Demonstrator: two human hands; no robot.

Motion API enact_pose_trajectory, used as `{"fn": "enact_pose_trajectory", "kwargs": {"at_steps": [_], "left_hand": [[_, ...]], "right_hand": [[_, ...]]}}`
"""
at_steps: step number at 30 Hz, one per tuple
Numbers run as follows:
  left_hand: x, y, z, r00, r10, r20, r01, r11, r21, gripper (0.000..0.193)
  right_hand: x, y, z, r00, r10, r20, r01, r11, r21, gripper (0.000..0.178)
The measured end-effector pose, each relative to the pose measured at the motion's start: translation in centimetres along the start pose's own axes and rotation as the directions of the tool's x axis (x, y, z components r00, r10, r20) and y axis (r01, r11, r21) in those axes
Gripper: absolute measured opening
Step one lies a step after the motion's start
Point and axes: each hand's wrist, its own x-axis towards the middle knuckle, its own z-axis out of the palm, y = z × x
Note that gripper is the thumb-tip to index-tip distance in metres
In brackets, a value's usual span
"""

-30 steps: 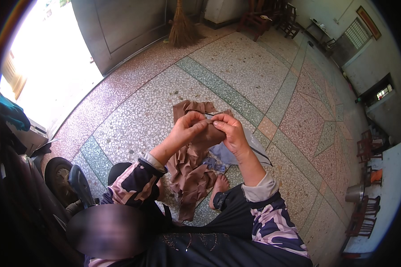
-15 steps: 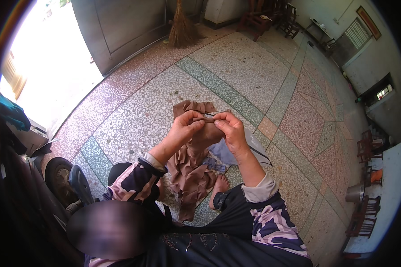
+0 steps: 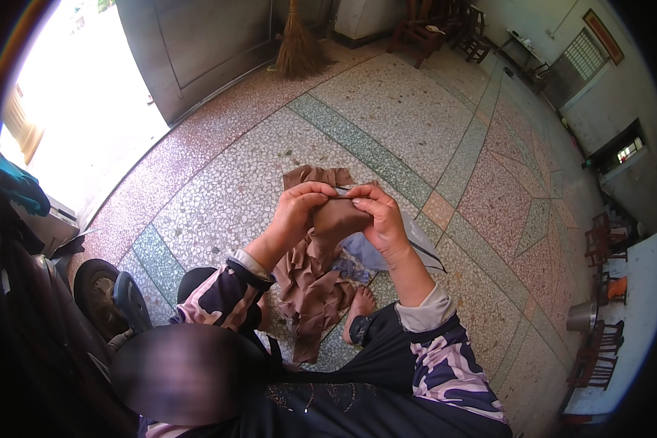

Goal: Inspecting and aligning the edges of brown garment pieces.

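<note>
A brown piece of fabric (image 3: 336, 220) hangs between my two hands, its upper edge pinched at the fingertips. My left hand (image 3: 299, 210) is closed on the edge from the left, thumb against forefinger. From the right, my right hand (image 3: 379, 217) pinches the same edge, close to the left fingertips. Below, more crumpled brown cloth (image 3: 310, 285) trails down to the floor by my bare foot (image 3: 359, 310). Behind the held piece lies another brown fold (image 3: 315, 175). Grey-blue fabric (image 3: 372, 252) shows under my right wrist.
A black wheel (image 3: 98, 298) of a vehicle stands close at the left. A straw broom (image 3: 297, 47) leans by the dark door (image 3: 204, 51). Wooden chairs (image 3: 598, 354) and a metal bucket (image 3: 581, 317) stand along the right side, on the patterned stone floor (image 3: 248, 168).
My left fingers have shifted and straightened slightly along the edge. The fabric between my hands now hangs flatter and more spread out.
</note>
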Motion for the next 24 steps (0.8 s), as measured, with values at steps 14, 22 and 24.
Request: {"fn": "enact_pose_trajectory", "kwargs": {"at_steps": [14,22,24], "left_hand": [[-0.1,-1.0,-1.2,0.990,0.098,0.100,-0.124,0.946,0.301,0.015],[-0.3,-0.8,-0.7,0.974,0.224,0.035,-0.220,0.897,0.384,0.020],[-0.1,-0.9,-1.0,0.993,0.122,0.000,-0.114,0.926,0.361,0.019]], "right_hand": [[-0.2,-0.2,0.2,0.997,0.076,-0.015,-0.076,0.997,0.010,0.012],[-0.3,-0.5,0.6,0.997,0.073,-0.006,-0.073,0.985,-0.155,0.015],[-0.4,-0.9,0.8,0.995,0.101,-0.003,-0.101,0.989,-0.107,0.016]]}}
